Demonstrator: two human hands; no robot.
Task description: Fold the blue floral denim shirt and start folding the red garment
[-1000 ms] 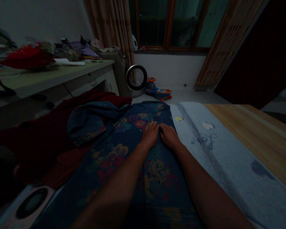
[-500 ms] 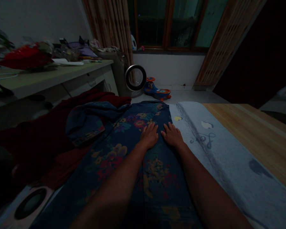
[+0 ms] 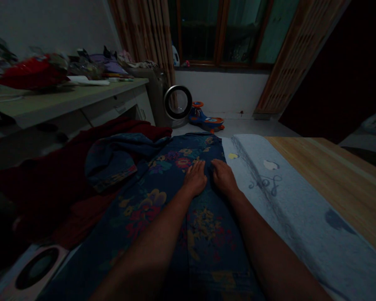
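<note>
Evidently the floral garment (image 3: 155,200) is mostly spread flat on the pale blanket (image 3: 290,211); a blue sleeve (image 3: 111,161) lies rumpled, unsmoothed, over dark red cloth (image 3: 56,163). Atop the garment, the left hand (image 3: 195,179) lies outstretched; the right hand (image 3: 223,177) curls, gripping or not, I cannot tell.

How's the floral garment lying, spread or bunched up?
Spread: the floral garment lies largely flat beneath the left hand and right hand. Hidden folds: cannot tell.

Bench (image 3: 338,171): wood-grain top, visible at right.
Pale cloth (image 3: 301,213): spread on bench; printed lettering.
Floral garment (image 3: 153,198): laid out, overlapping cloth's left side.
</note>
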